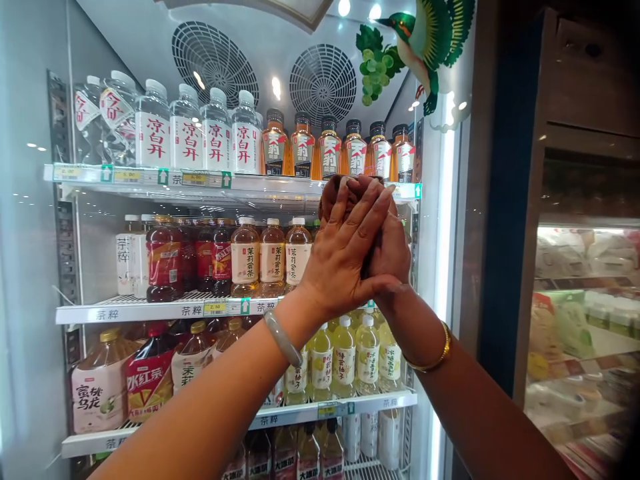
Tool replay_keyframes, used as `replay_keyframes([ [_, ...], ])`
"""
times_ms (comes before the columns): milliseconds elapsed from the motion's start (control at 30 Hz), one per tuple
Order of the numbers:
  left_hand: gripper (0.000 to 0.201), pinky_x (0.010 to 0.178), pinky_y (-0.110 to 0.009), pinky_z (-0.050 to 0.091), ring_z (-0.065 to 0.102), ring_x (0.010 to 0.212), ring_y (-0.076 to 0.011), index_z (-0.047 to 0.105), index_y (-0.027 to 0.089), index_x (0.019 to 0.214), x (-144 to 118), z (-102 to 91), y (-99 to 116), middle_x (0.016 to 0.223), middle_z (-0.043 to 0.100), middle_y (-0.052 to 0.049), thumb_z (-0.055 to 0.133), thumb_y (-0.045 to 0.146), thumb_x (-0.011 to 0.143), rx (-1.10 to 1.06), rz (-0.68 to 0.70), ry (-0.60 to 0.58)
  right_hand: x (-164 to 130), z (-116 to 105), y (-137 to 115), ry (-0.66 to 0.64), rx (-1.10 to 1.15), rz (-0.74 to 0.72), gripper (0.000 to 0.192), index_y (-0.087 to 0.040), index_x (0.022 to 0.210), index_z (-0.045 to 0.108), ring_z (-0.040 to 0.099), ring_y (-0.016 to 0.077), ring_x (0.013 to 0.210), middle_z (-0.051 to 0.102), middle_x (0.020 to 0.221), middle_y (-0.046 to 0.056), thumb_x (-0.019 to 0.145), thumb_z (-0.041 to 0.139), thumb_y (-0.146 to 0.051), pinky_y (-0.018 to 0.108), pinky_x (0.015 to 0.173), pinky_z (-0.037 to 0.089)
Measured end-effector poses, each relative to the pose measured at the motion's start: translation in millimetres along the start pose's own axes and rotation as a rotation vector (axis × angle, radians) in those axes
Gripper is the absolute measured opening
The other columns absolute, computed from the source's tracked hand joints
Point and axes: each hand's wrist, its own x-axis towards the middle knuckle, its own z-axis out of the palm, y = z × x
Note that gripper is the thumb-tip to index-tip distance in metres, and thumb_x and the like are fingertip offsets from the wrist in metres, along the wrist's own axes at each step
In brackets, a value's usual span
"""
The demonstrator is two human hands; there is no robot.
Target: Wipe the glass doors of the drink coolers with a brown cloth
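The middle shelf [150, 311] has tea bottles [273, 253] on it, and the left hand [333, 260] and right hand [397, 243] are up together in front of its right end. Top shelf [275, 184] is right above it: bottled water [153, 130] on the left, energy drinks [329, 152] on the right. Lower shelf [295, 416] is just below it, more drinks [100, 390] on there. Another cabinet [565, 107] is off to its right.

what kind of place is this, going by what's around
Most likely a shop or small supermarket: rows of bottles fill a lit fridge, and yellow price tags line its shelf edges.
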Motion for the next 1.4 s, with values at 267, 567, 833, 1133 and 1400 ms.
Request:
replay_keyframes([
  [267, 0.068, 0.131, -0.058, 0.024, 0.020, 0.162, -0.0372, 0.040, 0.021, 0.159, 3, -7.6, -23, 0.167, 0.040, -0.015, 0.053, 0.056, 0.102, 0.308, -0.028, -0.076, 37, -14, 11, 0.010, 0.227, 0.114, 0.031, -0.025, 0.119, 0.060, 0.067, 0.0176, 0.122, 0.070, 0.127, 0.007, 0.103, 0.036, -0.038, 0.040, 0.113, 0.054],
  [567, 0.026, 0.113, -0.049, 0.045, 0.052, 0.133, -0.0306, 0.066, 0.024, 0.123, -22, -39.0, -23, 0.132, 0.067, -0.012, 0.061, 0.036, 0.100, 0.470, -0.002, -0.083, -9, 4, 8, -0.035, -0.344, -0.138, 0.038, -0.024, 0.136, 0.059, 0.054, 0.0193, 0.145, 0.063, 0.148, 0.007, 0.108, 0.035, -0.030, 0.049, 0.130, 0.035],
  [833, 0.025, 0.108, -0.054, 0.041, 0.055, 0.124, -0.0323, 0.067, 0.027, 0.119, 17, -24.8, -33, 0.122, 0.067, -0.008, 0.054, 0.041, 0.104, 0.550, -0.187, 0.044, -11, 6, 12, -0.029, -0.463, -0.142, 0.048, -0.022, 0.151, 0.045, 0.051, 0.0200, 0.148, 0.058, 0.155, 0.009, 0.104, 0.036, -0.024, 0.047, 0.128, 0.040],
  [1133, 0.035, 0.128, -0.057, 0.022, 0.054, 0.132, -0.0290, 0.061, 0.033, 0.131, -40, -51.5, -10, 0.134, 0.066, -0.004, 0.053, 0.051, 0.102, 0.462, -0.203, -0.142, -21, 3, 3, -0.136, -0.378, -0.139, 0.042, -0.027, 0.141, 0.061, 0.044, 0.0297, 0.153, 0.057, 0.156, 0.006, 0.101, 0.049, -0.029, 0.058, 0.134, 0.024],
  [1400, 0.039, 0.131, -0.054, 0.021, 0.030, 0.155, -0.0316, 0.058, 0.025, 0.136, -10, -39.1, -17, 0.158, 0.047, -0.011, 0.051, 0.044, 0.103, 0.413, -0.368, -0.164, -30, 10, 2, -0.084, -0.408, -0.048, 0.052, -0.032, 0.154, 0.049, 0.040, 0.0259, 0.156, 0.053, 0.160, 0.003, 0.103, 0.043, -0.023, 0.053, 0.135, 0.024],
])
